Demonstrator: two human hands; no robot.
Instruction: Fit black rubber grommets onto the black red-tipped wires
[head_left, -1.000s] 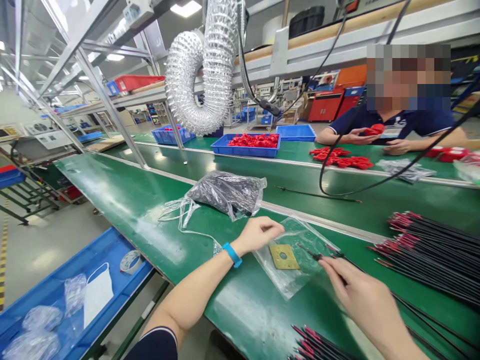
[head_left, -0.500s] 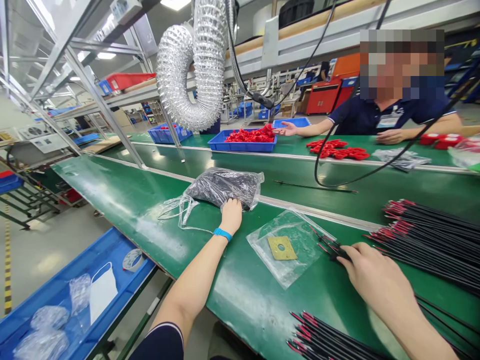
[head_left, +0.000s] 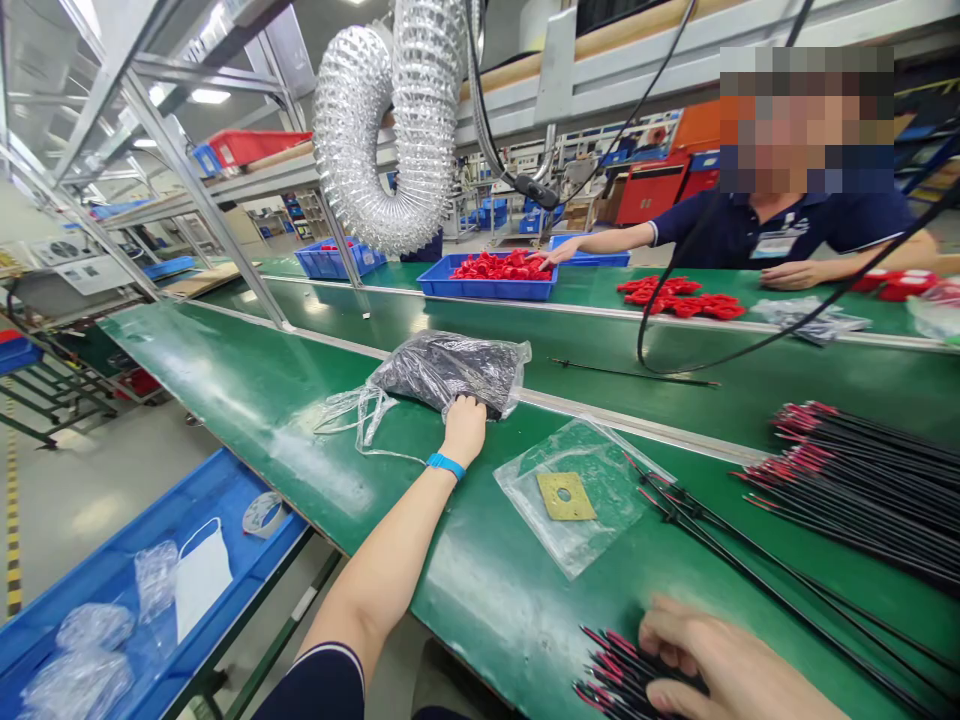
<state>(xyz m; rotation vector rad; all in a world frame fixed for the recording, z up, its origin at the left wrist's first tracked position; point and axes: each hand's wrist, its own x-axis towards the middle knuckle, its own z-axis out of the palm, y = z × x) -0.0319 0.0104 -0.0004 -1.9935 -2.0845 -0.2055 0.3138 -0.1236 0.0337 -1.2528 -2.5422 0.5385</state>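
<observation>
My left hand [head_left: 465, 432] is at the near side of a clear plastic bag [head_left: 442, 368] full of black parts. Its fingers are curled together against the bag; what lies in them is hidden. My right hand [head_left: 712, 650], slightly blurred, is over the near bundle of black cables [head_left: 622, 670] with red ends, its thumb and fingers apart around some of them. A few black cables [head_left: 750, 550] with small black pieces near their ends lie just beyond it. Between my hands, a yellowish square plate with a round hole [head_left: 577, 503] rests on a flat clear bag [head_left: 517, 480].
A larger cable bundle [head_left: 870, 490] lies at the right. Across the green bench [head_left: 300, 420], a co-worker's hand [head_left: 561, 252] touches red parts in a blue bin [head_left: 487, 287]. A black cord [head_left: 675, 372] loops down. A silver duct [head_left: 397, 200] hangs above. A blue tray [head_left: 247, 560] stands lower left.
My right hand has let go of the few cables beside the flat bag and moved toward me, over the near bundle. My left hand stays at the bag. The co-worker's hand has lowered to the red parts.
</observation>
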